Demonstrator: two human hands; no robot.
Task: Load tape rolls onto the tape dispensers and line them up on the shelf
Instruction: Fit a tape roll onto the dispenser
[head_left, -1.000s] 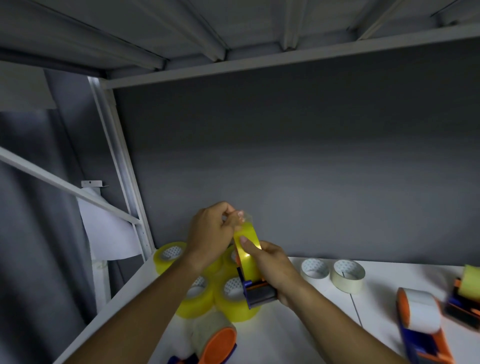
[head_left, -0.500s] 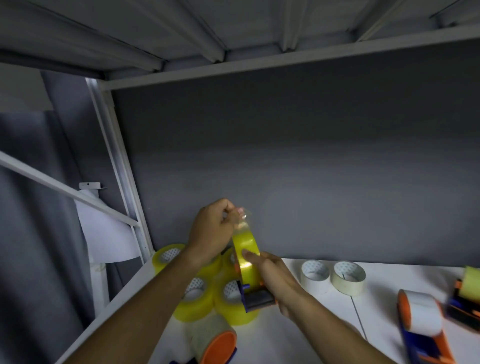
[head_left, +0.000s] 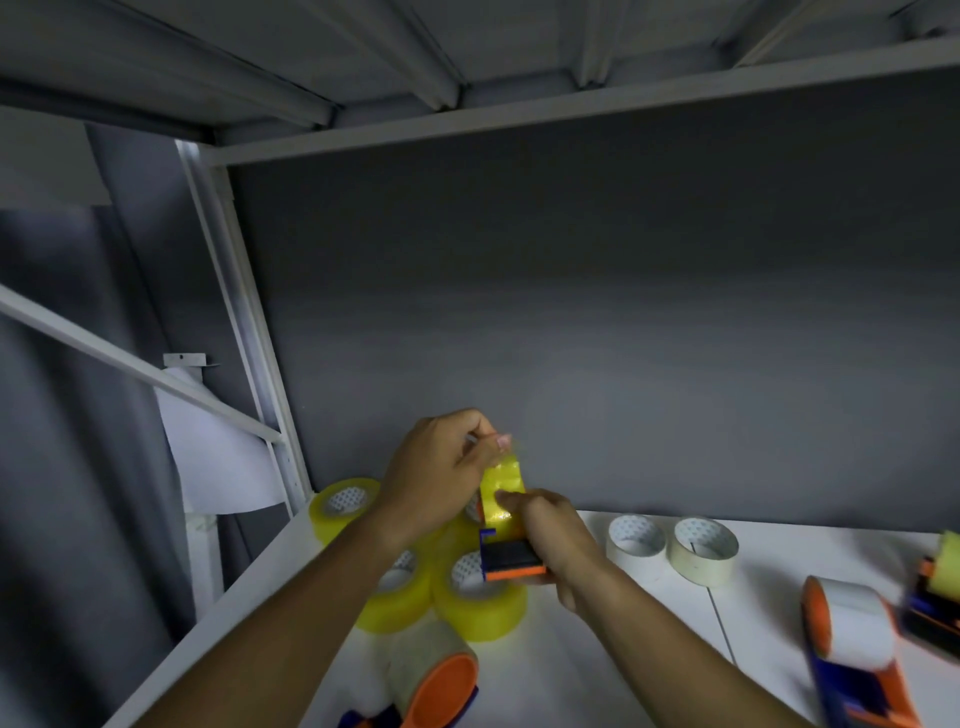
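Above the white shelf (head_left: 597, 665), my right hand (head_left: 558, 540) grips a blue and orange tape dispenser (head_left: 511, 564) loaded with a yellow tape roll (head_left: 501, 491). My left hand (head_left: 441, 473) pinches the loose end of that yellow tape at the top of the roll, fingers closed on it. Several loose yellow tape rolls (head_left: 478, 603) lie on the shelf under my hands. Two white tape rolls (head_left: 704, 553) stand to the right. A loaded dispenser with a white roll (head_left: 852, 644) lies at the right, another with a pale roll (head_left: 431, 686) near the front edge.
A further dispenser with a yellow roll (head_left: 935, 592) is cut off at the right edge. A dark grey back wall (head_left: 623, 338) closes the shelf behind. A white upright post (head_left: 234, 312) and a diagonal brace (head_left: 130, 364) stand at the left. Another shelf board (head_left: 519, 52) hangs overhead.
Both hands with the dispenser have shifted slightly. My right forefinger now presses lower on the yellow roll while my left hand keeps its pinch on the tape end.
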